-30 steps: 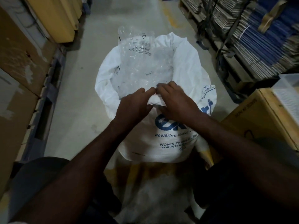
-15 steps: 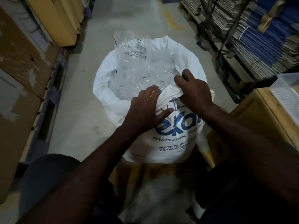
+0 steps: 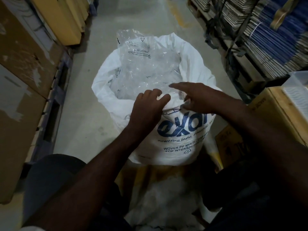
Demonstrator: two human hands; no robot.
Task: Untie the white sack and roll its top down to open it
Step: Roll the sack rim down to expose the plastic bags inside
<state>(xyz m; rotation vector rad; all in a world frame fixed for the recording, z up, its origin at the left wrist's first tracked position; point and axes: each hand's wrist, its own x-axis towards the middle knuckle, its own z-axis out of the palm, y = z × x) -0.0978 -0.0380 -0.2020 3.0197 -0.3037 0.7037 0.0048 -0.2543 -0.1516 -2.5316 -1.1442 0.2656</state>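
The white woven sack with blue print stands on the floor in front of me, its mouth open and its top folded outward into a thick rim. Crumpled clear plastic bags fill it and stick up at the far side. My left hand is on the near rim, fingers curled over the edge into the sack and thumb outside, holding the fold. My right hand is just to its right over the near rim, forefinger stretched out toward the left; I see nothing held in it.
Cardboard cartons on a pallet line the left side. Stacks of flattened, strapped cartons fill the right, with a wooden crate close by my right arm. Bare concrete floor runs ahead beyond the sack.
My right hand has let go of the rim and slid back toward the middle with its forefinger out. My left hand has stayed on the near rim. The blue print shows lower on the sack.
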